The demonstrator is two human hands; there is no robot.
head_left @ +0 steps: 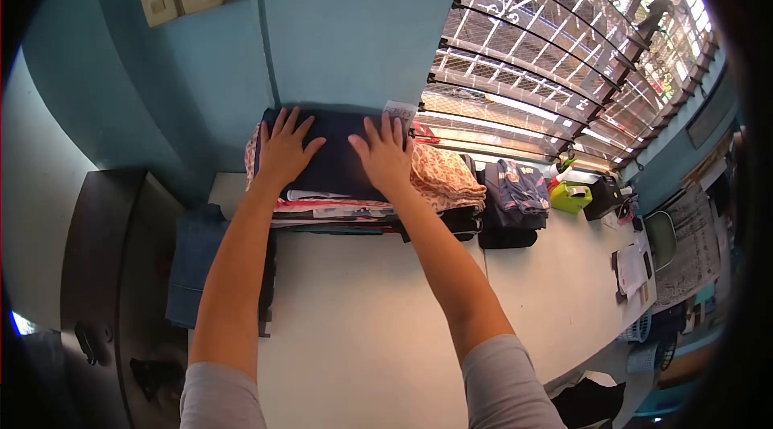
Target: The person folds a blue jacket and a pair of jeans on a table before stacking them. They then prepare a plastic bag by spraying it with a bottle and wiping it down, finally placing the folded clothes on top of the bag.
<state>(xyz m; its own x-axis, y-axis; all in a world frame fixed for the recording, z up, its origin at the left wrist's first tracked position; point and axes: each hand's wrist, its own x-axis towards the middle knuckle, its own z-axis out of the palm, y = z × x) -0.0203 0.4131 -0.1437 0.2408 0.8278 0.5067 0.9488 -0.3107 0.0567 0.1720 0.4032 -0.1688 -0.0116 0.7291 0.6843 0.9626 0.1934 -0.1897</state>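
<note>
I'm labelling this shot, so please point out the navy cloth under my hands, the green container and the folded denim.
Navy cloth (334,157): head view, middle of its top surface.
Green container (567,202): head view, on its side wall.
Folded denim (196,261): head view, middle of its visible face.

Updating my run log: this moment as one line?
left hand: on navy cloth; right hand: on navy cloth; navy cloth: atop folded stack

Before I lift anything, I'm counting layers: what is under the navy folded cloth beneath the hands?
Under the navy folded cloth, front edges of stacked folded fabrics show, white, pink and dark among them. Most of each is covered; the exact count is unclear.
</note>
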